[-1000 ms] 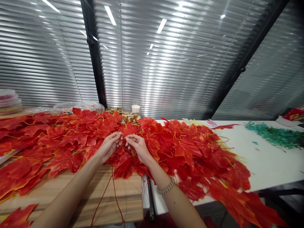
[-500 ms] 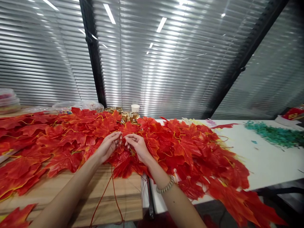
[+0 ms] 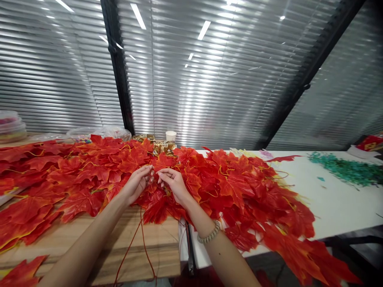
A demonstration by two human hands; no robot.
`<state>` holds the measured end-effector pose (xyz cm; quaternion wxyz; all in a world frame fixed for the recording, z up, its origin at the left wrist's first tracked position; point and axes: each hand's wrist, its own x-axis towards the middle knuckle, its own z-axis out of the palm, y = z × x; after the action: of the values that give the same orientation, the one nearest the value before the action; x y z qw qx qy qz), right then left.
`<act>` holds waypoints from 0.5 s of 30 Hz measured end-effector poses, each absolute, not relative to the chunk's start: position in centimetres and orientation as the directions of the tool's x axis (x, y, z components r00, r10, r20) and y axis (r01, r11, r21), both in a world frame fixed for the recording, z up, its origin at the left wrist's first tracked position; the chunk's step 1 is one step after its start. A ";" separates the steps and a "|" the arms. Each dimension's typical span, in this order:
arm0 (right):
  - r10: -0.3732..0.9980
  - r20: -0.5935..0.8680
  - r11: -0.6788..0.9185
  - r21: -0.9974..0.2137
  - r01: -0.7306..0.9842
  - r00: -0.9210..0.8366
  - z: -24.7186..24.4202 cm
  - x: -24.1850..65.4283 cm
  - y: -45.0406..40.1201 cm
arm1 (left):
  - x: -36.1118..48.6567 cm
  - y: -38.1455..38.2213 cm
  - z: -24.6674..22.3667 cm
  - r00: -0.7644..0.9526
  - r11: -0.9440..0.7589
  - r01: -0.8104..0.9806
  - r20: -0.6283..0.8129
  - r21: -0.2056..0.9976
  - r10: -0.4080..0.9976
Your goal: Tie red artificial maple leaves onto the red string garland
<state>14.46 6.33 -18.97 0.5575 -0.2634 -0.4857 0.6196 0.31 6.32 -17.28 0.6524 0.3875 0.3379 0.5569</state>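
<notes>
Red artificial maple leaves point(image 3: 236, 185) with yellow-orange stems lie in a long heap. Over the middle of the heap, my left hand point(image 3: 139, 183) is closed in a pinch on what looks like the thin red cord. My right hand point(image 3: 172, 181) faces it a short gap away, thumb and fingers pinched together; anything between them is too small to make out. Below my left hand the red cord point(image 3: 144, 243) hangs in two strands across the wooden tabletop. A beaded bracelet point(image 3: 209, 233) circles my right wrist.
Behind the leaves stand a white paper cup point(image 3: 170, 136), gold wrapped packets point(image 3: 164, 148) and clear plastic bags point(image 3: 112, 132). Stacked plastic tubs point(image 3: 11, 127) are at the far left. Teal foliage point(image 3: 344, 168) lies on the white table point(image 3: 338, 207), which meets the wooden one point(image 3: 161, 255).
</notes>
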 end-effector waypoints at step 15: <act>0.944 0.193 0.064 -0.903 -0.424 -0.267 -19.1 14.4 6.3 | 0.4 6.3 -17.4 0.167 0.074 -0.442 0.001 0.894 0.986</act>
<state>14.44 6.25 -19.06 0.5432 -0.2669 -0.4870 0.6297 0.42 6.27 -17.39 0.6499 0.4015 0.3385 0.5495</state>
